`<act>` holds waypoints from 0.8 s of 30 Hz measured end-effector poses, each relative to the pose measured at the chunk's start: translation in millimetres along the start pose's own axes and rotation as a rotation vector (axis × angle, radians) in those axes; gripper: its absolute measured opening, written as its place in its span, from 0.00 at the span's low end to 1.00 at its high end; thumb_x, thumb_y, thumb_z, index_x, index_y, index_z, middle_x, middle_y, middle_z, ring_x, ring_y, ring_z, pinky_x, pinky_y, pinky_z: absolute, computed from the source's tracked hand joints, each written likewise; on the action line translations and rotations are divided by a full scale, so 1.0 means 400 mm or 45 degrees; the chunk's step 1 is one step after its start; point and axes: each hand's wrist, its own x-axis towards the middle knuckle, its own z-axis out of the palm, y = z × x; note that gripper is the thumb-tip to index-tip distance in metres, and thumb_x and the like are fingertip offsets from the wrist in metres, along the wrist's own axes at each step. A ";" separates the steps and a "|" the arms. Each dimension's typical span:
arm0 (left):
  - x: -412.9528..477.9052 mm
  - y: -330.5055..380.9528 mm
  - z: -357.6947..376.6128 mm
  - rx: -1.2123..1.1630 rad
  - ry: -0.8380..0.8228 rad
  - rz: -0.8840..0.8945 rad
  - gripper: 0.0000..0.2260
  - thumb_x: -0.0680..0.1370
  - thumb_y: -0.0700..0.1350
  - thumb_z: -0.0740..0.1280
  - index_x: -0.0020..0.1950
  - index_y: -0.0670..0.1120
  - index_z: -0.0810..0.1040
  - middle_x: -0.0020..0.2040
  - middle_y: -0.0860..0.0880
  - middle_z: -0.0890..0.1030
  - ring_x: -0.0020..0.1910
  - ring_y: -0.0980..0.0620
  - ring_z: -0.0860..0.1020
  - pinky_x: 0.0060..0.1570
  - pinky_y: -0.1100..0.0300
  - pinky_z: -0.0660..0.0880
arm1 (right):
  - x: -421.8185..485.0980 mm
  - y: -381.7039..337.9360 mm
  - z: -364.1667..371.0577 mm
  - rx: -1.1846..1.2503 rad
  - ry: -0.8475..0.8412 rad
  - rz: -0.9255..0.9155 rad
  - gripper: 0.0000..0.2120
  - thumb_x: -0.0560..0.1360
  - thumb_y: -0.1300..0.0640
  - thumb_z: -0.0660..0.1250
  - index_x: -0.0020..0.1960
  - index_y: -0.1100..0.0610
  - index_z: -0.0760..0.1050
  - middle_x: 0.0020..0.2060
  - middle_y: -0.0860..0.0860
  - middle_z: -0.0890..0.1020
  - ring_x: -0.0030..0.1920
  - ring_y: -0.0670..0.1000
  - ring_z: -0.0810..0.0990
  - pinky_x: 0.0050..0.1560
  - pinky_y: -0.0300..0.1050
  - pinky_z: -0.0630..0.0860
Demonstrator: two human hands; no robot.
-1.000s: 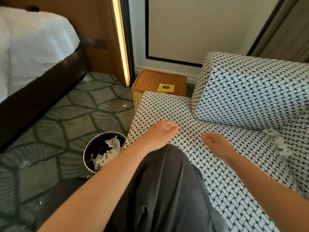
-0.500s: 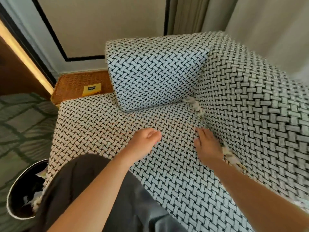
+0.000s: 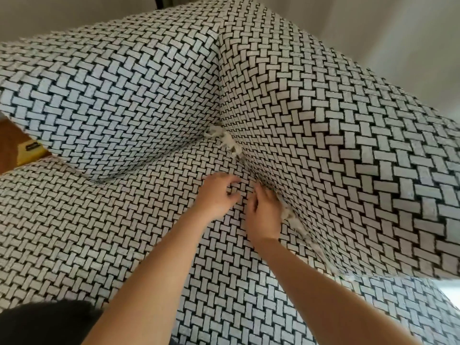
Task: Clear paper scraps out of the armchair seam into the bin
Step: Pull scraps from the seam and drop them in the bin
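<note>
Both hands at the armchair (image 3: 104,232) seam (image 3: 250,171), paper scraps (image 3: 288,213) wedged in it.
A dark trouser leg (image 3: 44,322) is cut off at the bottom edge. The left hand (image 3: 217,196) curls on the seat; blur hides whether it pinches anything. The right hand (image 3: 263,212) lies flat with straight fingers and holds nothing, scraps just beside it. Another clump (image 3: 226,141) sits in the far corner. A yellow thing (image 3: 29,153) is half hidden behind the cushion.

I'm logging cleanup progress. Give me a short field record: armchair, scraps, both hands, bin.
armchair: black-and-white woven fabric
left hand: on the seat, fingers curled
right hand: fingertips at the seam
corner scraps: wedged in the seam's back corner
side scraps: in the seam, beside the right hand
bin: out of view
</note>
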 end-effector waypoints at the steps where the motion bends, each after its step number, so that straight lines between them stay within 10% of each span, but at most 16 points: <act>1: 0.019 -0.002 0.018 0.122 0.009 0.049 0.16 0.77 0.47 0.64 0.65 0.49 0.73 0.65 0.48 0.72 0.66 0.49 0.67 0.66 0.52 0.64 | -0.004 -0.002 0.001 0.021 0.026 -0.048 0.14 0.78 0.61 0.58 0.61 0.59 0.74 0.53 0.57 0.79 0.54 0.58 0.77 0.56 0.52 0.73; 10: 0.138 -0.004 0.053 0.412 0.107 0.106 0.18 0.77 0.51 0.61 0.68 0.55 0.69 0.68 0.51 0.68 0.68 0.49 0.61 0.66 0.51 0.57 | -0.005 0.011 0.013 0.139 0.191 -0.110 0.16 0.74 0.55 0.50 0.41 0.58 0.75 0.28 0.50 0.77 0.29 0.50 0.71 0.36 0.43 0.66; 24: 0.221 0.066 0.093 0.533 0.013 -0.283 0.20 0.72 0.54 0.66 0.62 0.48 0.74 0.67 0.46 0.62 0.68 0.44 0.57 0.68 0.47 0.52 | 0.004 0.010 0.023 0.502 0.245 0.168 0.12 0.76 0.57 0.50 0.48 0.57 0.72 0.29 0.43 0.69 0.27 0.43 0.65 0.31 0.41 0.62</act>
